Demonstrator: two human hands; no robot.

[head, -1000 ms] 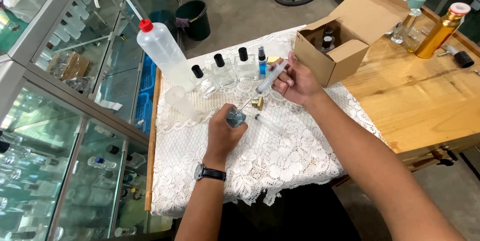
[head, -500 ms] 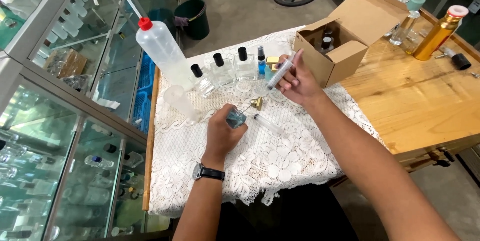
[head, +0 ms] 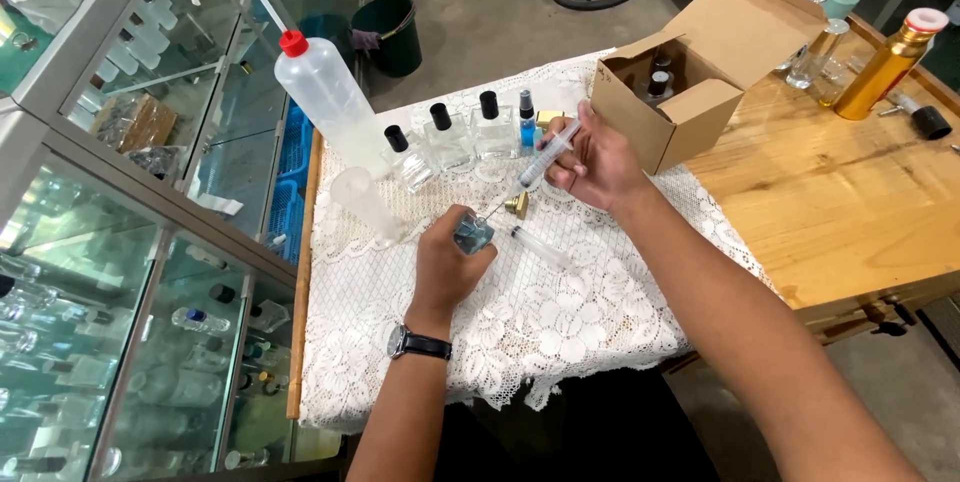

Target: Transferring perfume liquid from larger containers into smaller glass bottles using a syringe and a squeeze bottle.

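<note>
On white lace cloth (head: 520, 322), over wooden table (head: 850, 202): left hand (head: 447, 267) closed around small glass bottle (head: 472, 234) of pale blue liquid, upright, near cloth centre. Right hand (head: 595, 162) gripping syringe (head: 545, 164) by the barrel, tilted, needle tip at bottle mouth. Just right of bottle: gold cap (head: 517, 205) and second syringe (head: 540, 246), flat on cloth. Behind: three clear square bottles with black caps (head: 448, 140), small blue spray vial (head: 526, 124), wash bottle with red cap (head: 325, 102), open cardboard box (head: 690, 82).
</note>
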